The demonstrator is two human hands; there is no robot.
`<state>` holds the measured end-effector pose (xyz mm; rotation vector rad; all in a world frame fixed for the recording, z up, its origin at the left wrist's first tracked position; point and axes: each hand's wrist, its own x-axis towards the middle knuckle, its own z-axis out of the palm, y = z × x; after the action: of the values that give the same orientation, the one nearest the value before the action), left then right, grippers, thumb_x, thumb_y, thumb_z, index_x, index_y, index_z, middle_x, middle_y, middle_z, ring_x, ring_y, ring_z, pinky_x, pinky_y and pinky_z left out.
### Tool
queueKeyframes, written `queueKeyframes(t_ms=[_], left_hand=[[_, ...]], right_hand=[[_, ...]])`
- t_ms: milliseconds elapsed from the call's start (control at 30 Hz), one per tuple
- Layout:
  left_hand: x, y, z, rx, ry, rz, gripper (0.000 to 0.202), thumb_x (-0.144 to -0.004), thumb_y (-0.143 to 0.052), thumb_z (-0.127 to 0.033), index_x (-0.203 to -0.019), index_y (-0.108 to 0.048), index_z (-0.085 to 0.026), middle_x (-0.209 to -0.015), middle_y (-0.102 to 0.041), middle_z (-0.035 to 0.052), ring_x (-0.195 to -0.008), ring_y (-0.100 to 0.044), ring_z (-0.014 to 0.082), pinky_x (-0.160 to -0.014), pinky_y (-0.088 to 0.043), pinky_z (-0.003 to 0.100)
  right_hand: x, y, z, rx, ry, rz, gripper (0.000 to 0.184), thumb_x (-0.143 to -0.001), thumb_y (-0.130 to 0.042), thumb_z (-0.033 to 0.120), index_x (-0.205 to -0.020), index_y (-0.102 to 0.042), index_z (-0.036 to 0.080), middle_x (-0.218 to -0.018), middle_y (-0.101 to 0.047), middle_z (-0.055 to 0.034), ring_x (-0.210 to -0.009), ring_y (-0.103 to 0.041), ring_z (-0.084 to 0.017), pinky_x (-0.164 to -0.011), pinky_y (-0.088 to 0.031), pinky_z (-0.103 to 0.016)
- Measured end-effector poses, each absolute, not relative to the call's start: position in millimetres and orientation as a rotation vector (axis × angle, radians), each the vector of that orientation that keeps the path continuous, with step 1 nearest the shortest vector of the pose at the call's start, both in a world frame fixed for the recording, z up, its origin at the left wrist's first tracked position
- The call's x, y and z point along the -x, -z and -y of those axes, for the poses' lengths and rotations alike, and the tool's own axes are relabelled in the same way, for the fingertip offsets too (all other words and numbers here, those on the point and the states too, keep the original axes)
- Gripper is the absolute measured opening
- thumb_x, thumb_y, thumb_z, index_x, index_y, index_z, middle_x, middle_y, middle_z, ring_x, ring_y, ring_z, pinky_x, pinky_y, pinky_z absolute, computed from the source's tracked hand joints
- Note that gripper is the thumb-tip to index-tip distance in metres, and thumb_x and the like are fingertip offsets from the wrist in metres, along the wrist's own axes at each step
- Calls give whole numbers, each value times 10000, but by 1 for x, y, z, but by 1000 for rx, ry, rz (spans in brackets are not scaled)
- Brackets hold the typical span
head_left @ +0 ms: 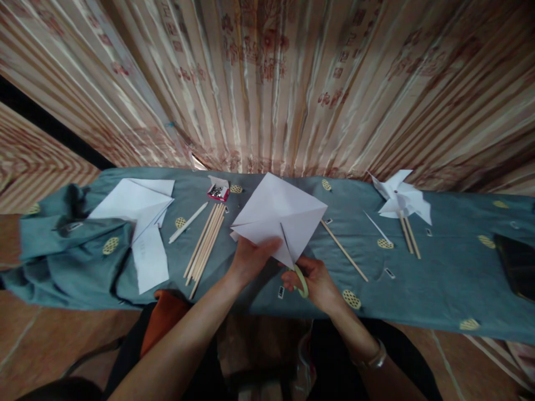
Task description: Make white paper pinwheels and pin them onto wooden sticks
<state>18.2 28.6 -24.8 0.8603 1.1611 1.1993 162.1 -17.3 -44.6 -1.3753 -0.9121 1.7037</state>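
Observation:
My left hand (252,257) pinches the near edge of a creased white paper square (279,215), holding it tilted over the table. My right hand (314,281) is closed around green-handled scissors (301,283). Their blades reach into the paper's near corner, where a slit shows. Both hands sit close together at the front edge of the blue cloth (438,267).
A bundle of wooden sticks (205,242) and a white stick (188,222) lie left of the paper, with one loose stick (343,250) on the right. Spare white sheets (140,220) lie at left. A small pin box (218,191) and a finished paper pinwheel (401,199) stand farther back.

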Motion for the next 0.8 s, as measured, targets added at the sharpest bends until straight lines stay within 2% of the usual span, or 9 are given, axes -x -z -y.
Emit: queueKeyframes(t_ms=[367, 500, 633, 800], left_hand=[[-18, 26, -28, -821, -1210, -1124, 237, -560, -789, -229, -745, -663, -154, -710, -689, 22, -631, -608, 164, -599, -504, 285], [-15, 24, -32, -826, -1238, -1123, 240, -545, -789, -218, -749, -678, -157, -709, -695, 17, -623, -602, 159, -597, -499, 280], [-5, 20, -39, -866, -1337, -1180, 242, -532, -803, -207, -738, -682, -169, -731, -703, 16, -668, -625, 177, -652, -510, 295], [10, 15, -46, -844, -1453, -1155, 396, -508, -819, -176, -879, -681, -188, -879, -722, 12, -837, -659, 194, -802, -519, 307]], right_hand=[[-159, 48, 17, 1361, -1725, 863, 413, -449, -874, 467, -686, -706, 174, -476, -581, 33, -428, -472, -98, -430, -376, -239], [-163, 46, 19, 1341, -1746, 1001, 463, -501, -858, 498, -791, -701, 173, -530, -594, 37, -476, -500, -105, -461, -403, -239], [-180, 42, 20, 1309, -1851, 1213, 470, -599, -813, 542, -858, -668, 178, -610, -627, 28, -550, -562, -117, -520, -443, -238], [-224, 33, 18, 1284, -1932, 1412, 463, -648, -784, 572, -852, -661, 174, -621, -649, 7, -539, -559, -119, -517, -435, -240]])
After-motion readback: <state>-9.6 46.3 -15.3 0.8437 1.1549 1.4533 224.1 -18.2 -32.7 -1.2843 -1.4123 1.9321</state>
